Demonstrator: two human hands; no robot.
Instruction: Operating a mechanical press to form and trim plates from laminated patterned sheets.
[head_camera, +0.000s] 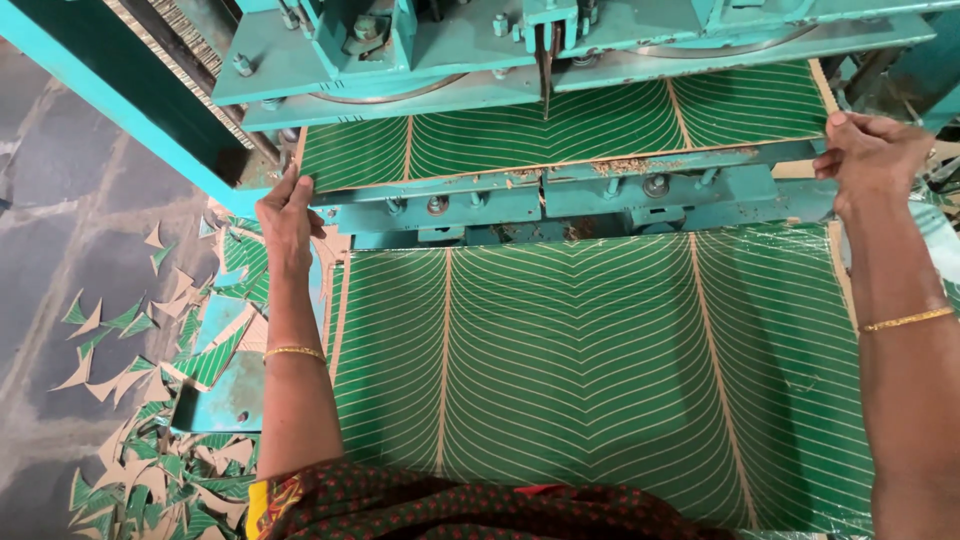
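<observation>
A large green sheet (590, 370) printed with a leaf-vein pattern lies flat and runs under a teal press machine (560, 50). My left hand (288, 215) grips the sheet's left edge at the machine's front bar (570, 195). My right hand (872, 160) holds the sheet's right edge at the same bar. A further part of the green sheet (560, 135) shows beyond the bar, under the press head. A gold bangle sits on each wrist.
Several green and tan triangular offcuts (150, 420) litter the grey floor at the left. A teal machine base plate (225, 395) sits beside my left forearm. A teal frame beam (120, 100) slants across the upper left.
</observation>
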